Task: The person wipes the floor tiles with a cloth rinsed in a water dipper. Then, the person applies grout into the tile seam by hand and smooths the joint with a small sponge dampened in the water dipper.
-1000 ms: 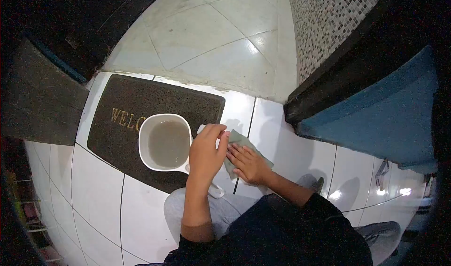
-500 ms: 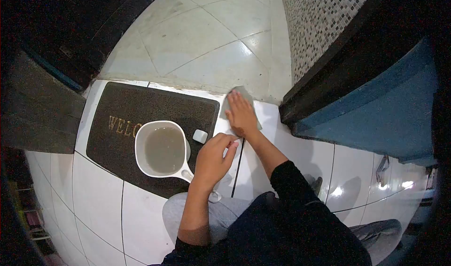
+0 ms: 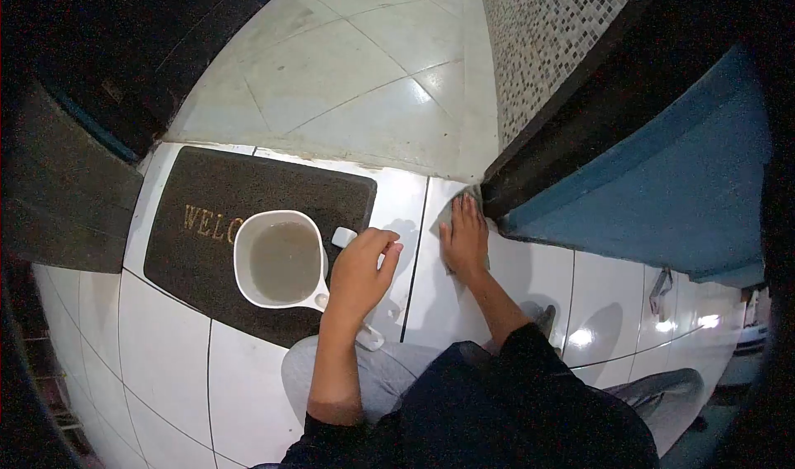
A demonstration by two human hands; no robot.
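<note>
Cloth [image 3: 448, 212] beneath the right hand [image 3: 465, 239], that palm pressed flat and outstretched, left hand [image 3: 360, 274] loosely curled, its hold impossible to tell, dipper [image 3: 243, 266] of cloudy water [image 3: 286, 263] just left of it, over a doormat [image 3: 306, 187]
</note>
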